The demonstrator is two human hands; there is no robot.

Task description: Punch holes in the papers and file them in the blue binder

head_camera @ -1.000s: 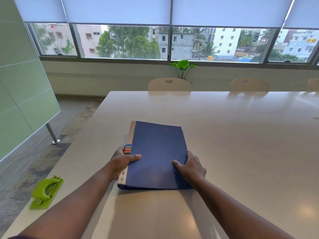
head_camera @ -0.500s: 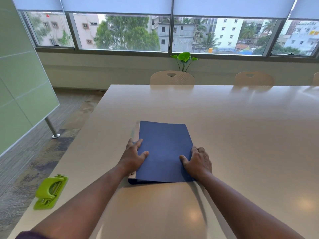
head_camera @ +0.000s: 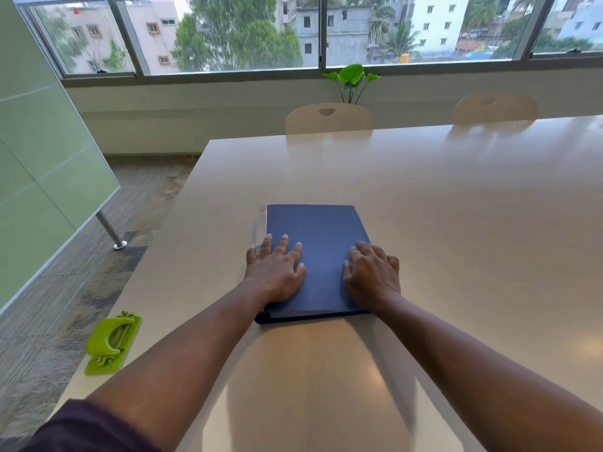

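The blue binder (head_camera: pixel 318 236) lies closed and flat on the beige table (head_camera: pixel 456 223), its spine to the left. My left hand (head_camera: pixel 275 272) rests flat on its near left part with fingers spread. My right hand (head_camera: pixel 372 275) lies on its near right edge, fingers slightly bent over the cover. A lime green hole punch (head_camera: pixel 112 342) sits near the table's left edge, well to the left of my left arm. No loose papers are in sight.
Two pale chairs (head_camera: pixel 329 119) stand at the far side of the table, with a small green plant (head_camera: pixel 352 78) behind them at the window. A green glass partition (head_camera: pixel 42 164) stands on the left beyond the table's edge.
My left hand has let go of the spine and now lies flat on the cover. The binder has settled flat. The view has tilted down and closer.
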